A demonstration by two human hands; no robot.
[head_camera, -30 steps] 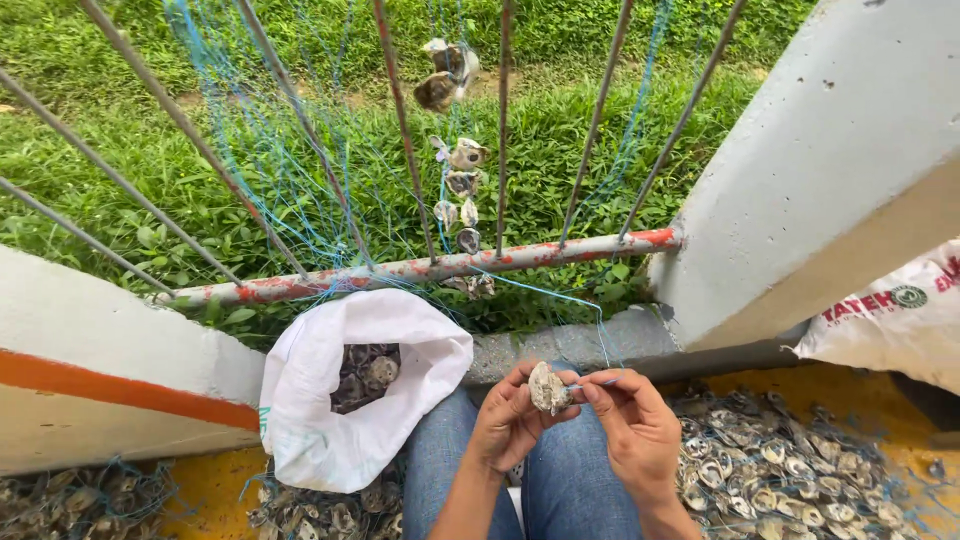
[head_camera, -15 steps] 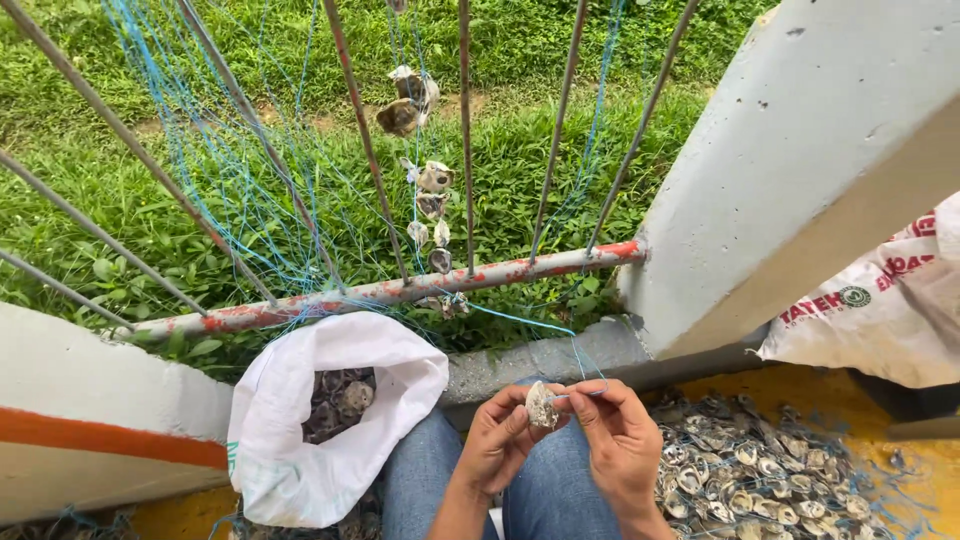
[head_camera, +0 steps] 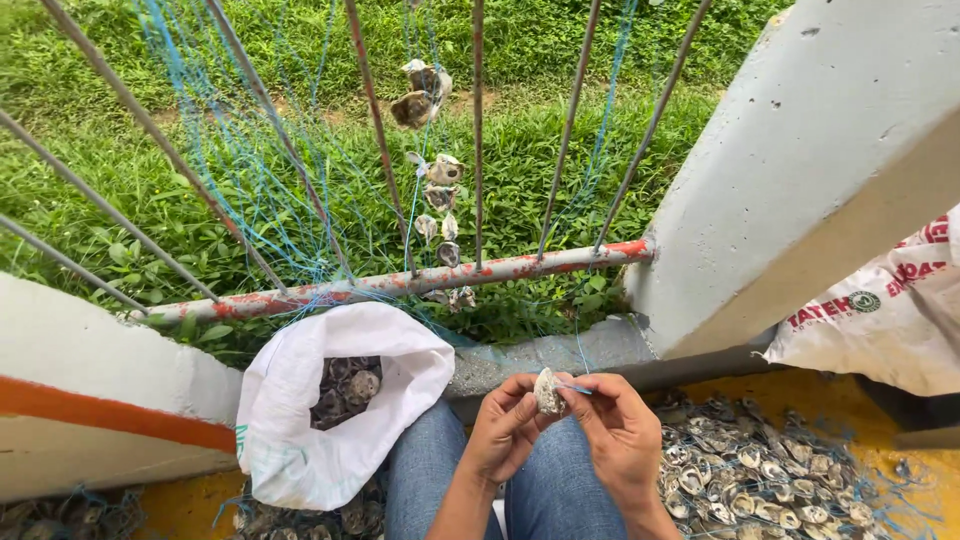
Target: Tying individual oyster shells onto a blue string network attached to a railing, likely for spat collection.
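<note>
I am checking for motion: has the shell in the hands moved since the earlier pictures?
No. The shell stays in the same spot, below the right part of the rusty rail and right of the white bag.

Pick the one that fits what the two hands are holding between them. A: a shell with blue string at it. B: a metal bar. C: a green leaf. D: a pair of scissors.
A: the left hand and right hand pinch a pale shell, with blue string running from it.
</note>
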